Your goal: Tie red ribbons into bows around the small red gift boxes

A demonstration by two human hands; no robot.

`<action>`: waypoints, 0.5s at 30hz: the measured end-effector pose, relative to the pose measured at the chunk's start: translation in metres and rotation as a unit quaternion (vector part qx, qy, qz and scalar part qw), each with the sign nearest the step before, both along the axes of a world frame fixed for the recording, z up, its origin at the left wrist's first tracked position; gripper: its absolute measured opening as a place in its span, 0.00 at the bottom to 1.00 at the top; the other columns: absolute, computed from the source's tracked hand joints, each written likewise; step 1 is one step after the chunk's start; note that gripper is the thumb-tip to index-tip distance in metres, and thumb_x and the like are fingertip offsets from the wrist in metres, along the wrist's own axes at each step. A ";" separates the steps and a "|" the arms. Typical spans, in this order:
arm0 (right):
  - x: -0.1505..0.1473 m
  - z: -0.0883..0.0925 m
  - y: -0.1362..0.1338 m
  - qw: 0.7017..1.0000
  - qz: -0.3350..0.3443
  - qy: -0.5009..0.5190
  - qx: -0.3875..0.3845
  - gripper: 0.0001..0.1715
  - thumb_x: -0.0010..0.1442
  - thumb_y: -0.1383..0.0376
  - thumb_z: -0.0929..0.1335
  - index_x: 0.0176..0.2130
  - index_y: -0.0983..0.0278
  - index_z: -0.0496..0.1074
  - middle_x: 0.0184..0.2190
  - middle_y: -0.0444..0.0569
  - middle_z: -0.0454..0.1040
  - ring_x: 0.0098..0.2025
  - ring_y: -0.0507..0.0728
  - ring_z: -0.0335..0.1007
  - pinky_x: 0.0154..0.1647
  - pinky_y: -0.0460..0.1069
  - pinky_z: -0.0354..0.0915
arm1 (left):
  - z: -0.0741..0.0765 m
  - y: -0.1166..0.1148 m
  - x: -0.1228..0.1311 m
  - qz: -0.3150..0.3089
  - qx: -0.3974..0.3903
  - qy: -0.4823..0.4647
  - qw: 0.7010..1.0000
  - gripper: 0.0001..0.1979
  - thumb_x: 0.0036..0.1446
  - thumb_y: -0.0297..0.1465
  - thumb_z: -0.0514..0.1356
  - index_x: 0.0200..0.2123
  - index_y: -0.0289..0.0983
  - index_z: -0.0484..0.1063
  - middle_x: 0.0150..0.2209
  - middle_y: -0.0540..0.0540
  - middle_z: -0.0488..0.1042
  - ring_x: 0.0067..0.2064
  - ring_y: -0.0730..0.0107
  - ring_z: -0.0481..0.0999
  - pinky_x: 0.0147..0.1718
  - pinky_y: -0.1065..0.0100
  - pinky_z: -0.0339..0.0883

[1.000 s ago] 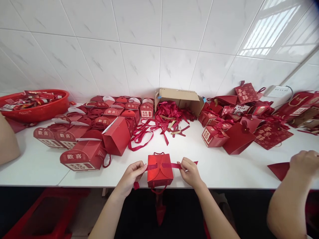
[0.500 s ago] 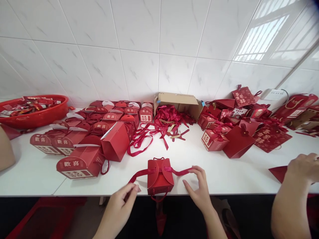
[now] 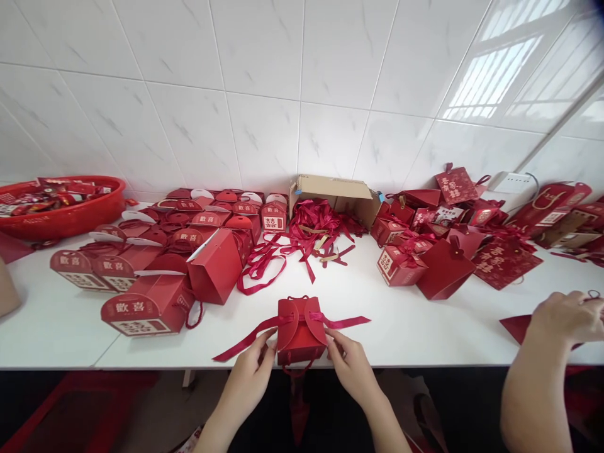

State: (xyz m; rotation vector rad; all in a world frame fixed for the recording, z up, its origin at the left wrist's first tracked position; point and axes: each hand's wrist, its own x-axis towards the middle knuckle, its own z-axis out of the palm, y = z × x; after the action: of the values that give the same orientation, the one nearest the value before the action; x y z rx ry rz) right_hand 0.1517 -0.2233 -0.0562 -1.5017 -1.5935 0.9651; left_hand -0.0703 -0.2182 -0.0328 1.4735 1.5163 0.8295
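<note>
A small red gift box (image 3: pixel 302 345) stands at the front edge of the white table (image 3: pixel 330 283), its curved top flaps folded together. Pink-red ribbon (image 3: pixel 350 322) runs through the flaps, and its two loose tails lie out to the left and right, untied. My left hand (image 3: pixel 252 370) is against the box's left side with fingers bent. On the opposite side, my right hand (image 3: pixel 353 367) has its fingertips at the lower edge. Between them the two hands grip the box. A red cord handle hangs over its near face.
Several filled red boxes (image 3: pixel 141 308) stand at left, near a red basin (image 3: pixel 94 211) of sweets. Loose ribbons (image 3: pixel 314 220) spill from a cardboard carton (image 3: pixel 335 189). More red boxes (image 3: pixel 401 264) crowd the right, where another person's arm (image 3: pixel 542 365) reaches in.
Both hands have moved inward to the box's sides. My right hand has let go of the right ribbon tail, and the left tail now lies free on the table.
</note>
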 end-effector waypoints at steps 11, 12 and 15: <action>-0.003 -0.002 -0.007 0.985 0.004 0.160 -0.069 0.32 0.63 0.46 0.58 0.56 0.64 0.67 0.21 0.43 0.67 0.21 0.51 0.59 0.23 0.46 0.58 | -0.010 0.014 0.019 0.027 0.010 -0.161 0.987 0.15 0.56 0.39 0.59 0.44 0.39 0.75 0.42 0.43 0.77 0.48 0.57 0.74 0.48 0.63 0.65; -0.003 -0.004 -0.008 0.976 -0.001 0.195 -0.097 0.35 0.62 0.46 0.60 0.58 0.64 0.64 0.19 0.42 0.66 0.19 0.50 0.57 0.20 0.45 0.56 | -0.010 0.015 0.018 0.051 0.001 -0.189 0.981 0.13 0.53 0.39 0.62 0.40 0.39 0.76 0.37 0.45 0.77 0.42 0.59 0.75 0.42 0.65 0.67; -0.002 -0.006 -0.009 0.924 -0.032 0.335 -0.180 0.39 0.60 0.46 0.64 0.62 0.64 0.57 0.17 0.39 0.65 0.15 0.47 0.52 0.13 0.41 0.48 | -0.008 0.016 0.013 0.122 -0.036 -0.304 0.944 0.09 0.47 0.36 0.67 0.31 0.38 0.74 0.28 0.50 0.74 0.27 0.69 0.72 0.25 0.72 0.64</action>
State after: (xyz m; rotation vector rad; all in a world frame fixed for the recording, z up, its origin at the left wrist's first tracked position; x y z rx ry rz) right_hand 0.1497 -0.2324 -0.0621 -1.2341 -0.8989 1.5858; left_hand -0.0575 -0.2022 -0.0406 0.8607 1.2425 1.2263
